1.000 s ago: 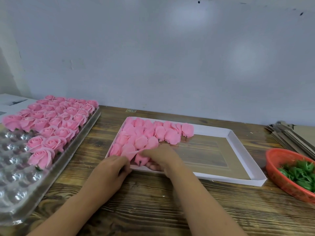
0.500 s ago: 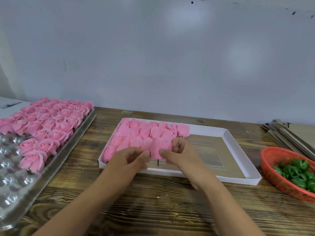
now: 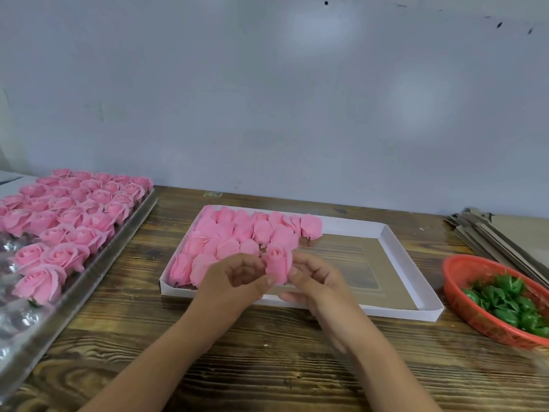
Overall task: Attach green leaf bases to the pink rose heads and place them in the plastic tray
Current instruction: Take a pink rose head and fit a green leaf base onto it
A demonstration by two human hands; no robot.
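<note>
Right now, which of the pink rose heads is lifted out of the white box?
The rose head pinched between the left hand and the right hand, over the white box's near edge. The others lie packed in the box.

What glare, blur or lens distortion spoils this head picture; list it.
Head view: soft bright patches of light on the pale grey wall; glare glints on the clear plastic blister tray; wide-angle bending of the wooden table edge; the red mesh basket looks slightly soft near the frame's right edge.
</note>
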